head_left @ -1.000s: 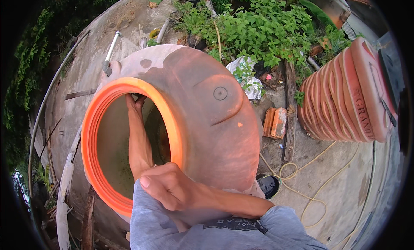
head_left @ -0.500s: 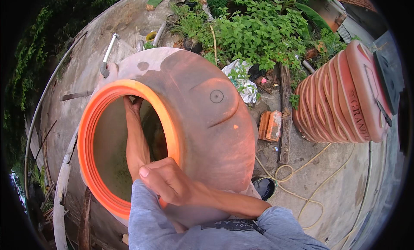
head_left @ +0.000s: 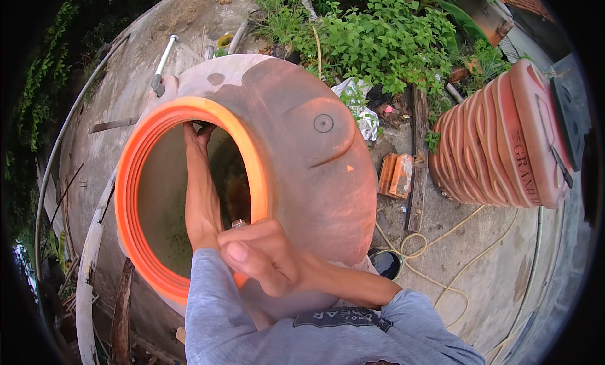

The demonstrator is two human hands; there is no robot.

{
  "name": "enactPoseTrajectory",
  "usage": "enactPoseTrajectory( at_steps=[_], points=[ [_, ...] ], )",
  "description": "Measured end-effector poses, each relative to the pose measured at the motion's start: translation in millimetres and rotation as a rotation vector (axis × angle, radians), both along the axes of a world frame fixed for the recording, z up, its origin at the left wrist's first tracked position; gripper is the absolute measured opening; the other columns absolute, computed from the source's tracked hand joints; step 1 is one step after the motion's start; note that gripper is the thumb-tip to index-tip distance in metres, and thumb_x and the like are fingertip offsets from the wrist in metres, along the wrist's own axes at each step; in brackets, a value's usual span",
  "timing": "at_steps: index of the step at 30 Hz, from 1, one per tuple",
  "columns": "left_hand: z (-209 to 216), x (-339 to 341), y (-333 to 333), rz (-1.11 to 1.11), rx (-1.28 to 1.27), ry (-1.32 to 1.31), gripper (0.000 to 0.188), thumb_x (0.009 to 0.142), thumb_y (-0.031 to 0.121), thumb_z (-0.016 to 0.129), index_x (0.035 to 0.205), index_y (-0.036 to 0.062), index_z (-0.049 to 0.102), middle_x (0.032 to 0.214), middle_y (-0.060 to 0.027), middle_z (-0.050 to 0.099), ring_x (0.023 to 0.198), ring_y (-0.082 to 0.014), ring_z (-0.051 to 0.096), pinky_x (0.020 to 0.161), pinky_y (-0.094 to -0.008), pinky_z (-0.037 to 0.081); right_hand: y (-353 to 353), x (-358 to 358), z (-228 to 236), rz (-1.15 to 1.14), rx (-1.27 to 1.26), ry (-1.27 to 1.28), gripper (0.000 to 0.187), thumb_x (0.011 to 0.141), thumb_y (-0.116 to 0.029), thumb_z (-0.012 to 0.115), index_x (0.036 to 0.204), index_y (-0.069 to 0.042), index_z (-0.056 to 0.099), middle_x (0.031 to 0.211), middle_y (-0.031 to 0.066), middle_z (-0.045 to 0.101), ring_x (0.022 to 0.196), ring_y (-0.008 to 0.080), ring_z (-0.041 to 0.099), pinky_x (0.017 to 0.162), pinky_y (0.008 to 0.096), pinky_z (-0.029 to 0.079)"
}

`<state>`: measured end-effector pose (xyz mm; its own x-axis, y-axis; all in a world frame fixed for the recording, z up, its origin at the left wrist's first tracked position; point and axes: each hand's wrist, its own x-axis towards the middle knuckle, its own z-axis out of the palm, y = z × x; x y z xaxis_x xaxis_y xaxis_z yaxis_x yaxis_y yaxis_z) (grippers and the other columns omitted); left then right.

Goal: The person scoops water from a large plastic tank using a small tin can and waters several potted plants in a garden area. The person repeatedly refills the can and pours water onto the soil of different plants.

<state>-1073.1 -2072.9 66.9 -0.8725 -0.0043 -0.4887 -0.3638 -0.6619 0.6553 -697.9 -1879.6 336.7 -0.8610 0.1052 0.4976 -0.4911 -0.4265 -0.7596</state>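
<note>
Large round tank (head_left: 318,195), faded orange-brown shell, on the concrete ground (head_left: 479,245), nearer that ground's left edge than its right, its mouth turned up toward the wearer. Bright orange ribbed rim (head_left: 128,188) around the opening; inside, dull walls with greenish specks, a darker patch on the right. Shell looks like rigid plastic; my judgement: stiff, bulky and awkward rather than delicate, heavier if water lies inside, which I cannot tell. Smooth dome likely slick if damp, with little to grip; the ribbed rim seems the best hold, taken at two points well apart. Left hand (head_left: 198,133) deep in the mouth, near the rim's far side, its forearm crossing the opening; fingers lost in shadow, so I cannot tell whether they are spread or pinching. Right hand (head_left: 261,256) in front of the rim's near right side, fingers curled in, thumb folded across; whether it encloses anything cannot be told. A small glint (head_left: 238,224) just beyond that fist, too small to name. White pipe (head_left: 166,57) with grey elbow beside the tank's far left side. On the right side: dark bucket (head_left: 401,264) near the shell, pale hose (head_left: 405,256) looped beside it, orange bricks (head_left: 396,176) next to a weathered plank (head_left: 416,170). Toward the ground's right edge, second ribbed tank (head_left: 485,141); leafy plants (head_left: 391,44) along the far side.
</note>
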Motion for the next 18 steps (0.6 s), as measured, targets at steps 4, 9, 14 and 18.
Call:
enactPoseTrajectory(
  at_steps=[4, 9, 14, 18],
  points=[
    [-8, -7, 0, -0.014, 0.03, 0.016, 0.076, 0.088, 0.061, 0.059, 0.146, 0.0169, 0.037, 0.155, -0.0202, 0.028, 0.141, -0.0446, 0.029, 0.115, -0.0665, 0.011, 11, 25, -25, -0.099, 0.1, -0.025, 0.044, 0.1, -0.018, 0.035, 0.059, -0.003, 0.034, 0.055, 0.0073, 0.037, 0.046, 0.0181, 0.034, 0.044, 0.0338, 0.028],
    [-31, -18, -35, -0.014, 0.078, 0.054, 0.076, 0.089, 0.061, 0.06, 0.147, 0.0168, 0.036, 0.155, -0.0205, 0.026, 0.141, -0.0447, 0.029, 0.115, -0.0665, 0.012, 20, 61, -57, -0.191, -0.07, -0.063, 0.049, 0.1, -0.023, 0.034, 0.055, -0.006, 0.031, 0.052, 0.0037, 0.033, 0.043, 0.0138, 0.032, 0.043, 0.03, 0.023],
    [-4, 11, 18, 0.04, 0.033, 0.027, 0.076, 0.091, 0.056, 0.061, 0.149, 0.0173, 0.03, 0.153, -0.0219, 0.026, 0.139, -0.044, 0.032, 0.115, -0.0653, 0.013, 36, 59, -67, -0.314, -0.1, -0.249, 0.051, 0.1, -0.023, 0.034, 0.052, -0.006, 0.03, 0.05, 0.004, 0.033, 0.043, 0.012, 0.03, 0.043, 0.0287, 0.022],
    [8, 17, 17, 0.033, -0.009, 0.029, 0.077, 0.09, 0.056, 0.062, 0.148, 0.0167, 0.029, 0.15, -0.0217, 0.031, 0.135, -0.044, 0.037, 0.114, -0.0631, 0.02, 36, 60, -72, -0.281, -0.121, -0.35, 0.051, 0.099, -0.022, 0.034, 0.051, -0.006, 0.03, 0.049, 0.0048, 0.034, 0.043, 0.0119, 0.031, 0.043, 0.0287, 0.022]
  ],
)
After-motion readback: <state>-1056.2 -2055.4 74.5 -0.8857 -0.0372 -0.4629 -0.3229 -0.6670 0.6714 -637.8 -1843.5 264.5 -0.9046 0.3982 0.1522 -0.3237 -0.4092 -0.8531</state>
